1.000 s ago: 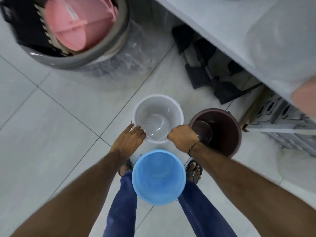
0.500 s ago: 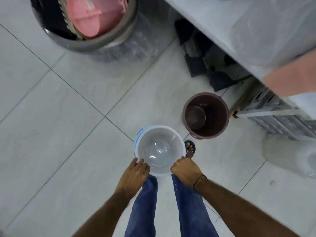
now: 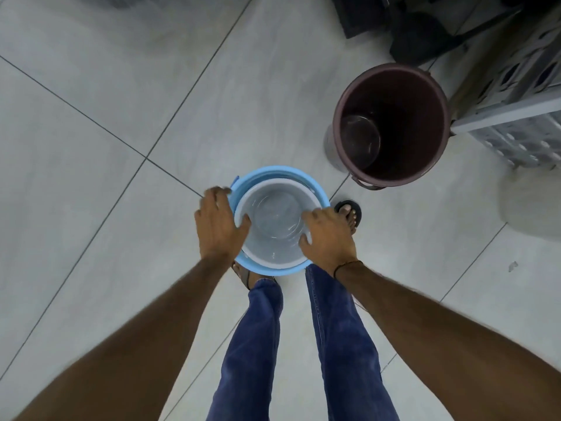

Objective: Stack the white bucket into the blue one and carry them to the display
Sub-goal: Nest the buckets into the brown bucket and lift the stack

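White bucket (image 3: 277,226) nested inside blue bucket (image 3: 267,177): stacking looks done. Our left hand (image 3: 217,226) and right hand (image 3: 328,235) grip the rims; carrying remains.

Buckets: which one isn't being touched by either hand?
The dark brown bucket, standing alone on the floor to the right. The white bucket sits nested in the blue bucket, with the left hand and right hand on them.

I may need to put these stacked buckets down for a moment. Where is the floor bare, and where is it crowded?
Bare tile lies to the left of the blue bucket and ahead of it, and also right of the legs, below the grey crates. It is crowded to the upper right, where the brown bucket, the crates and some dark clutter sit close together.
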{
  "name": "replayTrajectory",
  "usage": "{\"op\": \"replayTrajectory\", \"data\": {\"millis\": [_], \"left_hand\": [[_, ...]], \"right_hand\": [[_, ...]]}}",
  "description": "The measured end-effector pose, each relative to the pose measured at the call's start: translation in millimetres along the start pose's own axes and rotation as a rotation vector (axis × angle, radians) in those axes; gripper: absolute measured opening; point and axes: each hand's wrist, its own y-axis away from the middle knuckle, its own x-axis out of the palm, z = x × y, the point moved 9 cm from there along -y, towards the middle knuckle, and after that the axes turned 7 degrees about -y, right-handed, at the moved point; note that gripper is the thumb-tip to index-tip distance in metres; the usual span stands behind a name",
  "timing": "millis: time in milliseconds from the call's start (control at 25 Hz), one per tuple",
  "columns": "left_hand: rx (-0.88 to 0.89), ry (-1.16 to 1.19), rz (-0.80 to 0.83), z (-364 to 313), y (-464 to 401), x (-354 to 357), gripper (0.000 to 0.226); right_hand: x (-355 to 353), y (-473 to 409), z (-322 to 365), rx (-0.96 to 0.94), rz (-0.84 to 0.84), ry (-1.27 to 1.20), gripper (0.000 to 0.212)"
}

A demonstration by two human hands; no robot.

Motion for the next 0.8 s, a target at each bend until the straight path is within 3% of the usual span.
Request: {"op": "replayTrajectory", "data": {"millis": [80,160,240,320,440,640,800], "left_hand": [[-0.18,0.106,0.156,21.7,-31.1,20.3,0.086],[-0.209,0.201,0.398,24.9,-49.3,50.3,0.086],[-0.197,0.204,0.444,25.8,-60.6,59.2,0.073],[-0.154,0.132,0.408,24.6,-60.0,52.2,0.064],[-0.095,0.047,0.309,16.3,-46.1,15.6,0.057],[-0.071,0.135,0.139,-52.0,-20.1,-137.9,0.047],[0.051,0.175,0.118,-143.4,-21.8,-248.6,0.046]], "right_hand": [[12.2,-4.4,-51.5,0.446,-0.051,-0.274,0.062],[49.8,-6.5,-79.0,0.707,0.114,-0.493,0.085],[66.9,-12.2,-83.9,0.73,0.206,-0.519,0.073],[64.6,-12.3,-83.7,0.731,0.163,-0.563,0.05],[33.1,-2.8,-76.0,0.732,0.146,-0.638,0.04],[-112.3,39.6,-71.1,0.696,0.11,-0.746,0.033],[-232.6,84.1,-95.4,0.697,0.059,-0.849,0.038]]}}
